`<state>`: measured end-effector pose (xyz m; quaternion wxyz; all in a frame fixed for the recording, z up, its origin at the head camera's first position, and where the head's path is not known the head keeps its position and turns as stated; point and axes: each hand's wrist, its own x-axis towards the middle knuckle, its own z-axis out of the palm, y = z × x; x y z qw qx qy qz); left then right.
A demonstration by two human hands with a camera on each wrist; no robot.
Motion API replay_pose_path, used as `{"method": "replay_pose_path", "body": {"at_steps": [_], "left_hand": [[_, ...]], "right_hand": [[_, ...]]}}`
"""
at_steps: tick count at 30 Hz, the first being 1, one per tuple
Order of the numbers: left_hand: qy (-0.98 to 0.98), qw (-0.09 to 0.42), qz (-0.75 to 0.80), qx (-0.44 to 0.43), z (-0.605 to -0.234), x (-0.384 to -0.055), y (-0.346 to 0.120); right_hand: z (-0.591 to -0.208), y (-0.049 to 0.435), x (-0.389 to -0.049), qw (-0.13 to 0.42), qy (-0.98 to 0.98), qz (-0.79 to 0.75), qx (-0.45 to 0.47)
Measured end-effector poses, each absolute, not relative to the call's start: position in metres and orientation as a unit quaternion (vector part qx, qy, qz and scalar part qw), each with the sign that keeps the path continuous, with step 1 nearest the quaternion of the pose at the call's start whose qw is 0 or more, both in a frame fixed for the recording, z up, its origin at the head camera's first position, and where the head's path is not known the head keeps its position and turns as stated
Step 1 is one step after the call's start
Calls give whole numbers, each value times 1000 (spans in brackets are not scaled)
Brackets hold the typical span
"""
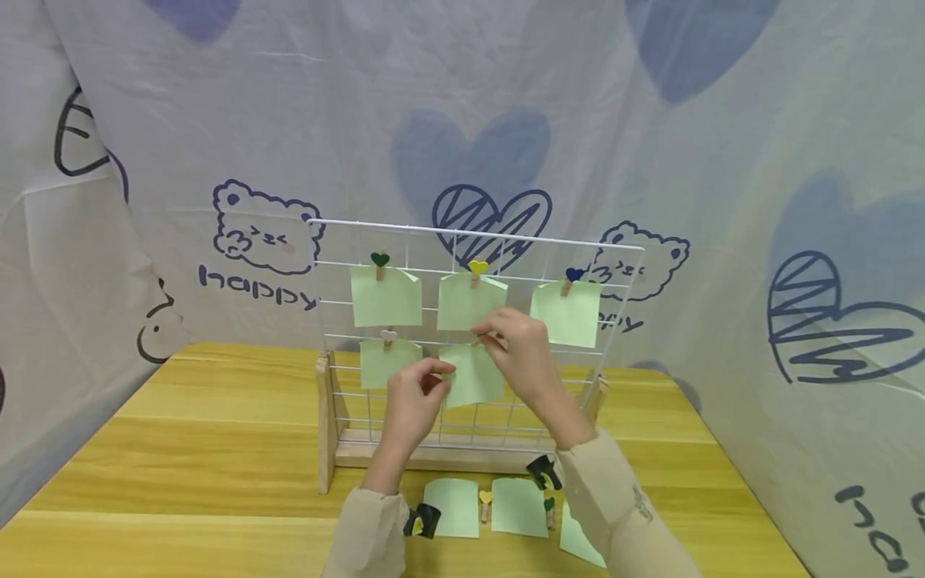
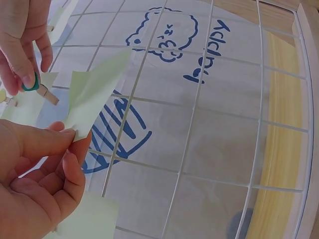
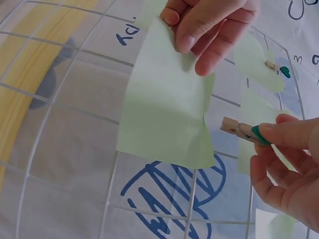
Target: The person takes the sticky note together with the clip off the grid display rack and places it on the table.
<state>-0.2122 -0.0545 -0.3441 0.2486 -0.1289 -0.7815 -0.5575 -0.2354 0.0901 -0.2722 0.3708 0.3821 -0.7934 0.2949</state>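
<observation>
Heart-printed cloth behind, green sheet pinched before the grid

Over the head camera I see the wooden tabletop stretch left and right of the wire rack, with cloth hanging close around its back and sides. The most room I can make out is on those two flanks and in the gridwork under the second row. The green sheet is in the middle of that row, in front of the wires, its top edge just under the yellow-hearted sheet.

My left hand has thumb and forefinger clamped on the sheet's left edge. My right hand has thumb and fingers clamped on the green heart of a wooden clip; in both wrist views its tip is near the sheet but apart from it.

Neighbours hem me in: the green-hearted sheet up left, the blue-hearted sheet up right, the white-hearted sheet directly left. Below, the wooden base crosses in front of me. Nearer lie three loose sheets, with a yellow-hearted clip and a second green-hearted clip between them. The right sleeve hides part of the rightmost one.
</observation>
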Motion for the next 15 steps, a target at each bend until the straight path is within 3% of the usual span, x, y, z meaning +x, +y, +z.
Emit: {"method": "replay_pose_path", "body": {"at_steps": [15], "left_hand": [[-773,243,-571,-130,-345,-209,-54]], "right_hand": [[-282,96,-234,407,-753,350,381]]}}
